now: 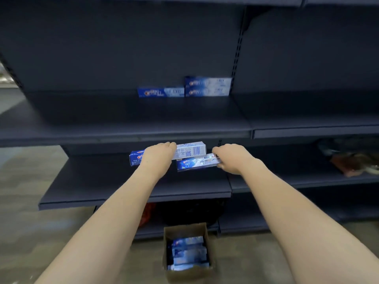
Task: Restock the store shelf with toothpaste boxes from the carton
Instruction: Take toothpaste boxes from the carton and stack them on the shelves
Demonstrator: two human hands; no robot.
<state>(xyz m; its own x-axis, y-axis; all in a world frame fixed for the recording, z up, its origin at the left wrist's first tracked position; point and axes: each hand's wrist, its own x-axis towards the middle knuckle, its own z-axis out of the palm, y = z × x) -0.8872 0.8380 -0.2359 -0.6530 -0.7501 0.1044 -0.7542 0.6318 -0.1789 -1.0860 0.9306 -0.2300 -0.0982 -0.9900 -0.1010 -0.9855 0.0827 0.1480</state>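
Left hand: my left hand is curled over a toothpaste box, gripping it across its middle; the box lies level in front of the upper shelf's front edge.
Left box look: blue at its left end, white at its right end with a barcode and a square code facing me.
Right hand: my right hand pinches the right end of a second toothpaste box, just below and touching the first.
Right box look: blue and silver face with a red and white logo, slightly tilted.
Upper shelf: 3 shelved boxes stand at the back of the dark shelf, 1 on the left and 2 stacked on the right, beside the slotted upright.
Carton: the open brown carton sits on the floor below my arms, with more blue boxes packed inside.
Lower shelf: a dark lower shelf lies under my hands.
Around: blurred reddish packages sit on the shelf to the right; I cannot tell what they are.
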